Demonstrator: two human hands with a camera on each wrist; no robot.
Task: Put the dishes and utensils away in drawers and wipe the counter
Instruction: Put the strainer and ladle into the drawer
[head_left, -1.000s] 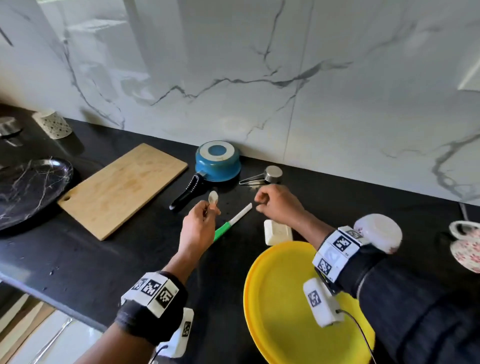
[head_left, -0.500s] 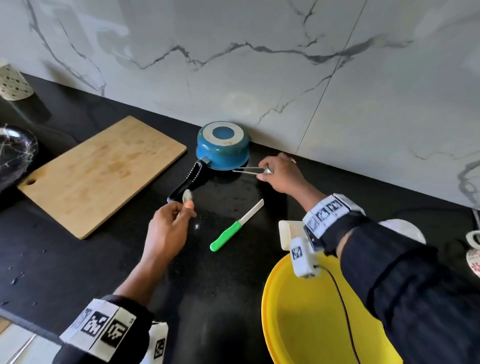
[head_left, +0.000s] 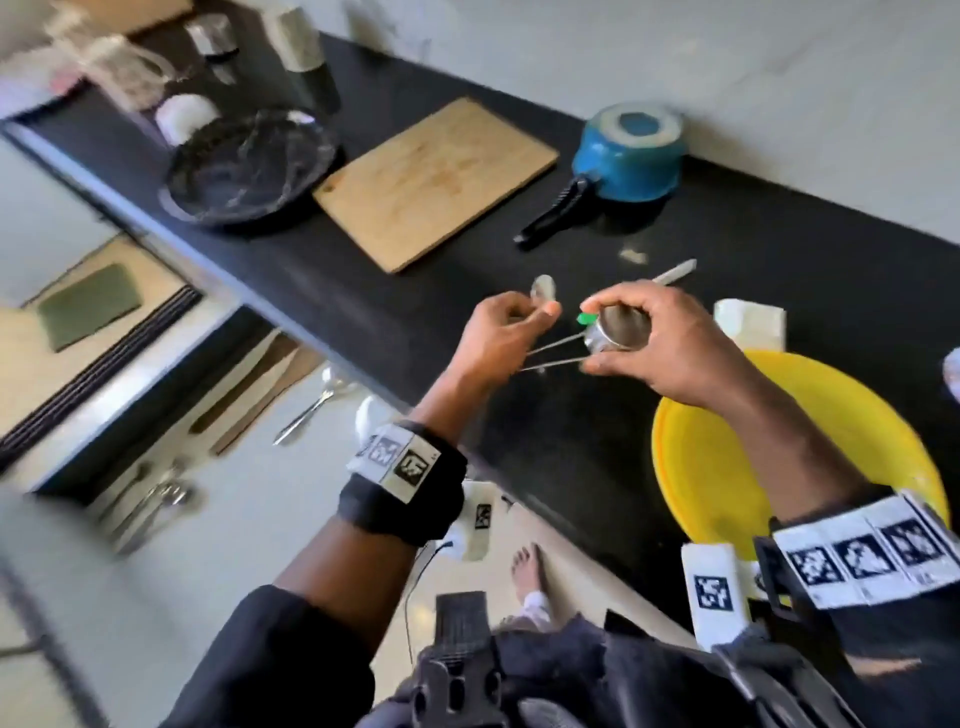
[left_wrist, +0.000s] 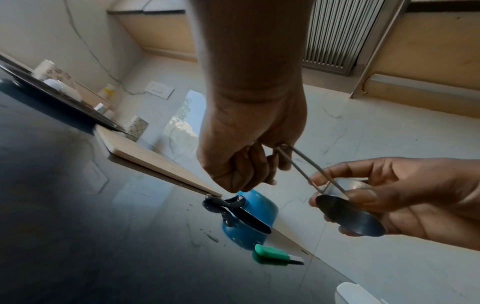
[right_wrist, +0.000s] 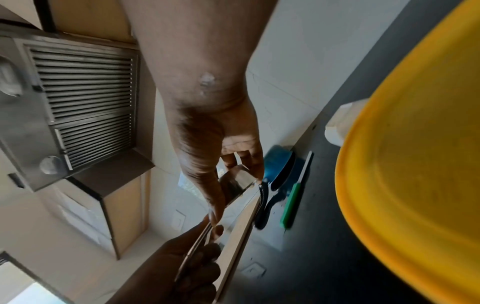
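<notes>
My right hand (head_left: 649, 343) grips a small steel measuring cup (head_left: 618, 332) above the black counter (head_left: 363, 312). My left hand (head_left: 509, 327) pinches a metal spoon (head_left: 544, 286), its bowl pointing up, and also holds the end of the cup's wire handle (head_left: 556, 345). In the left wrist view the left hand (left_wrist: 246, 164) curls round the wire handle (left_wrist: 306, 170), and the cup (left_wrist: 350, 216) sits in the right hand's fingers. A green-handled knife (head_left: 675, 270) lies on the counter behind the hands, mostly hidden. An open drawer (head_left: 249, 395) below the counter's edge holds a spoon (head_left: 311, 410).
On the counter lie a blue saucepan (head_left: 631, 150) turned upside down, a wooden cutting board (head_left: 436, 182), a black marble plate (head_left: 244, 166), a yellow plate (head_left: 800, 441) and a white block (head_left: 748, 325). Cups and jars stand at the far left end. More cutlery (head_left: 156, 499) lies in the drawer.
My right hand lifted the measuring cup from beside the saucepan and brought it to the left hand, which now holds its handle. The view swung left and down, showing the open drawer.
</notes>
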